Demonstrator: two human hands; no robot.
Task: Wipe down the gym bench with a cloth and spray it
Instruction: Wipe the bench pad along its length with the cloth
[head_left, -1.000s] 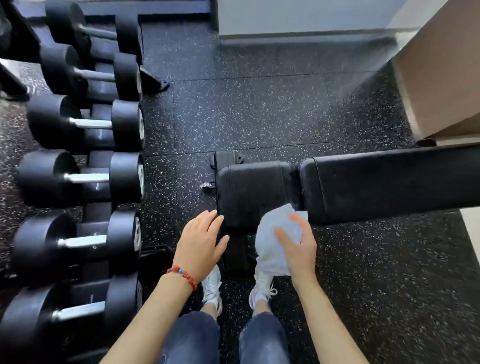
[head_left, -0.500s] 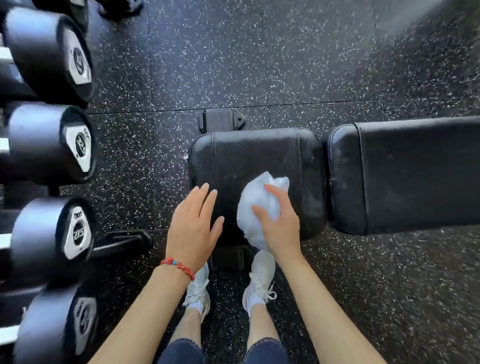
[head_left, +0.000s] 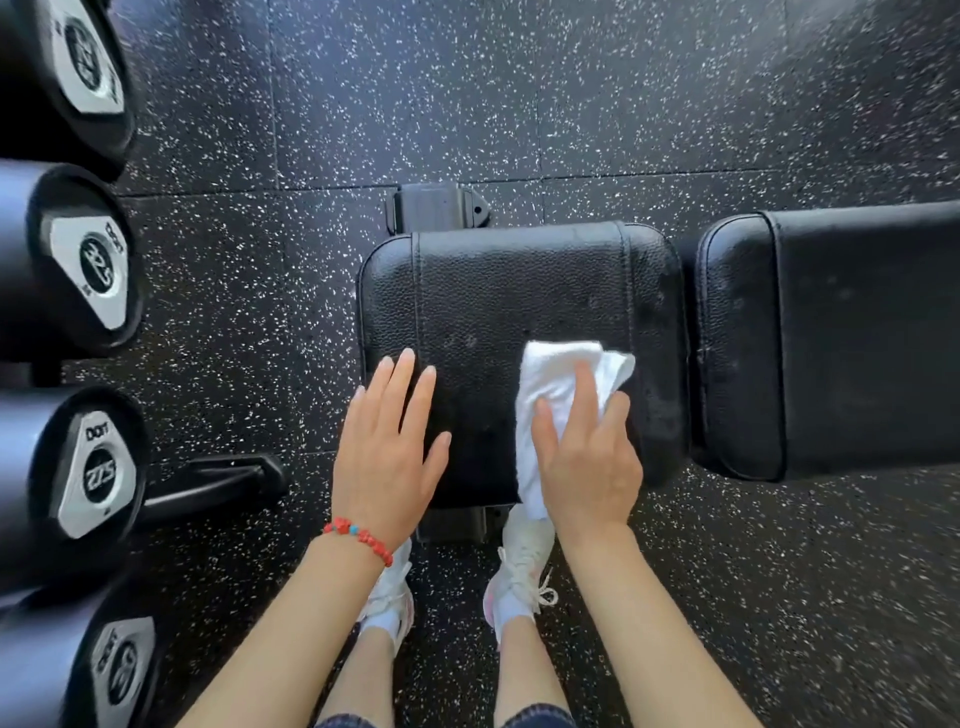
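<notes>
The black padded seat pad (head_left: 519, 291) of the gym bench lies straight below me, with the longer back pad (head_left: 857, 343) to its right. A white cloth (head_left: 556, 374) is spread on the near right part of the seat. My right hand (head_left: 587, 457) presses flat on the cloth with straight fingers. My left hand (head_left: 389, 447) rests open and flat on the near left edge of the seat, a red bead bracelet on its wrist. No spray bottle is in view.
A rack of black dumbbells (head_left: 88, 270) lines the left side, its foot (head_left: 218, 478) reaching toward the bench. A black bench bracket (head_left: 436, 205) sticks out beyond the seat. Speckled rubber floor (head_left: 519, 104) surrounds everything. My white shoes (head_left: 519, 561) stand under the seat's near edge.
The view has closed in on the seat. My right hand moved the cloth rightward and flattened it on the pad. My left hand settled onto the seat's left edge.
</notes>
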